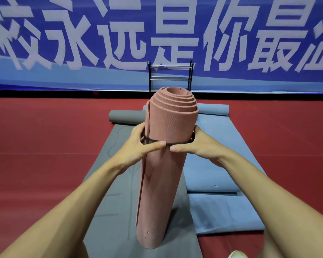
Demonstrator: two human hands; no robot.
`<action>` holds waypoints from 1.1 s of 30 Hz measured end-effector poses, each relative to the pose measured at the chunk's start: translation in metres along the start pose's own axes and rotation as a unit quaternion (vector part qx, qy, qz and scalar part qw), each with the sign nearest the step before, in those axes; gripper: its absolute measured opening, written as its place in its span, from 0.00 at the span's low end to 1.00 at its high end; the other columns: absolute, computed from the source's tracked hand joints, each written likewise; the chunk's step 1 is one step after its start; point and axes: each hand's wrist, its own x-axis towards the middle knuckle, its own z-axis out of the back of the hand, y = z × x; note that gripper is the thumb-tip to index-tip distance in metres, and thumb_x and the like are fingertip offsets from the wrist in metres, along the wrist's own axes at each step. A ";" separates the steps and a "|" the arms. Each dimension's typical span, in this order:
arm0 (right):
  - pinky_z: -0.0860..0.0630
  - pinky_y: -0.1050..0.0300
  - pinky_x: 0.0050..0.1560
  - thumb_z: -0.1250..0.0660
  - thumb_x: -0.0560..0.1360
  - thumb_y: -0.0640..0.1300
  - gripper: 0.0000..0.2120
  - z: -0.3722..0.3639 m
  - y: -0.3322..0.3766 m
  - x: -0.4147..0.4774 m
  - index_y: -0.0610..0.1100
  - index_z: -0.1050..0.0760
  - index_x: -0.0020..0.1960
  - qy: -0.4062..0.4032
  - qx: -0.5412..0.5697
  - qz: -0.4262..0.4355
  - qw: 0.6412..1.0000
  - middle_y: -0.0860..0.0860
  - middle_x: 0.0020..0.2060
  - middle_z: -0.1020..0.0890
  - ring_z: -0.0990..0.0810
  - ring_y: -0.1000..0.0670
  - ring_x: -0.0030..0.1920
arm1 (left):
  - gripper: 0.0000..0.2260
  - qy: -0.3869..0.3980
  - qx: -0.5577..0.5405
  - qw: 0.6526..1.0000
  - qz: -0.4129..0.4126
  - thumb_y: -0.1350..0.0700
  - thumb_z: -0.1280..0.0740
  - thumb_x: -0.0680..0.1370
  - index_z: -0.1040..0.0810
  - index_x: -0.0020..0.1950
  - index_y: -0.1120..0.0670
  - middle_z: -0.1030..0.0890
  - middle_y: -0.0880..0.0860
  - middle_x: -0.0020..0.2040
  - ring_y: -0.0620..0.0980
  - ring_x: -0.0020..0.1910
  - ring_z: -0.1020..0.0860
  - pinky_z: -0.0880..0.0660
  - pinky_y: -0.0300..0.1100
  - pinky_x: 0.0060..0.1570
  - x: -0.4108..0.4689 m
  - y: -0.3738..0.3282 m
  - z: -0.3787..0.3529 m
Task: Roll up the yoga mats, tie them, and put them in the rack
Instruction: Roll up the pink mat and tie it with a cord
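While the rolled pink mat (162, 183) stands on end on the flat grey mat (119, 183), its long axis upright and leaning slightly away from the person, a dark band (151, 140) circles it in the upper part, below the open spiral end. The left hand (144, 144) grips the band at the roll's left flank and the right hand (196, 144) at its right flank, fingers curled round behind and thumbs laid along the front, tips almost meeting. Both hands sit level, neither nearer. Tying looks to be the step in hand. The rack (170, 77) stands straight beyond the roll by the wall, well apart, so the carry would go forward. Behind it, the blue banner (175, 34) reads 永远是你最, with further characters cut off at both edges; no label shows on the mat.
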 end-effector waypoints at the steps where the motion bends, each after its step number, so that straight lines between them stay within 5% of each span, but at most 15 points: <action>1: 0.23 0.54 0.60 0.17 0.58 0.52 0.48 0.002 -0.001 0.000 0.48 0.39 0.71 0.000 -0.008 -0.003 1.000 0.56 0.62 0.25 0.24 0.56 0.60 | 0.38 0.007 0.011 1.000 0.014 0.43 0.23 0.66 0.37 0.71 0.40 0.36 0.44 0.72 0.40 0.68 0.34 0.34 0.32 0.58 0.000 0.003 0.001; 5: 0.23 0.56 0.53 0.23 0.60 0.54 0.35 0.010 0.008 -0.006 0.52 0.31 0.64 0.043 0.087 0.012 0.995 0.59 0.59 0.21 0.21 0.59 0.55 | 0.47 0.019 -0.011 0.999 0.036 0.44 0.21 0.64 0.43 0.75 0.48 0.35 0.46 0.72 0.43 0.69 0.34 0.34 0.37 0.60 -0.003 0.006 0.000; 10: 0.22 0.39 0.56 0.27 0.61 0.67 0.43 0.000 0.015 -0.006 0.60 0.39 0.72 -0.009 0.138 0.030 0.990 0.64 0.69 0.32 0.26 0.53 0.64 | 0.47 -0.003 -0.060 0.998 -0.029 0.38 0.28 0.62 0.47 0.76 0.46 0.32 0.39 0.67 0.29 0.58 0.27 0.26 0.28 0.49 0.000 -0.006 -0.002; 15: 0.20 0.56 0.51 0.27 0.65 0.56 0.33 -0.011 0.006 -0.003 0.56 0.35 0.67 -0.039 0.067 0.057 0.995 0.63 0.62 0.26 0.22 0.55 0.59 | 0.43 -0.007 -0.042 0.998 -0.036 0.40 0.28 0.62 0.42 0.73 0.45 0.28 0.39 0.64 0.29 0.56 0.26 0.27 0.25 0.47 0.001 0.000 0.003; 21: 0.27 0.71 0.48 0.20 0.65 0.46 0.43 -0.025 -0.013 0.001 0.47 0.43 0.72 0.057 -0.050 -0.007 0.997 0.56 0.63 0.27 0.25 0.58 0.57 | 0.44 0.062 0.005 0.997 0.043 0.42 0.22 0.62 0.42 0.72 0.47 0.29 0.44 0.66 0.36 0.60 0.26 0.26 0.34 0.53 -0.003 0.023 0.019; 24: 0.27 0.68 0.45 0.19 0.64 0.47 0.49 -0.027 -0.017 0.002 0.48 0.47 0.74 0.110 -0.085 -0.052 0.989 0.55 0.66 0.29 0.26 0.55 0.57 | 0.34 0.109 0.063 0.990 0.062 0.53 0.22 0.69 0.39 0.66 0.42 0.30 0.40 0.62 0.30 0.56 0.27 0.28 0.26 0.48 -0.008 0.034 0.020; 26: 0.25 0.57 0.49 0.19 0.63 0.51 0.50 -0.025 -0.013 0.001 0.52 0.48 0.74 0.120 -0.074 -0.069 0.988 0.57 0.65 0.30 0.26 0.54 0.58 | 0.32 0.123 0.127 0.980 0.092 0.50 0.22 0.68 0.36 0.65 0.44 0.32 0.44 0.61 0.36 0.57 0.28 0.28 0.30 0.54 -0.011 0.044 0.021; 29: 0.23 0.53 0.55 0.19 0.61 0.55 0.52 -0.026 -0.006 0.004 0.52 0.47 0.75 0.035 0.045 -0.002 0.998 0.57 0.66 0.29 0.27 0.51 0.65 | 0.42 0.120 0.130 0.978 0.112 0.42 0.19 0.61 0.38 0.69 0.40 0.35 0.48 0.68 0.46 0.66 0.32 0.33 0.50 0.68 -0.010 0.052 0.028; 33: 0.25 0.46 0.64 0.22 0.47 0.71 0.62 -0.031 -0.010 0.010 0.51 0.42 0.74 -0.019 0.094 0.040 0.995 0.56 0.65 0.25 0.25 0.53 0.64 | 0.52 0.133 -0.016 0.990 0.048 0.50 0.19 0.59 0.49 0.74 0.40 0.34 0.45 0.71 0.43 0.67 0.30 0.27 0.40 0.61 -0.005 0.036 0.024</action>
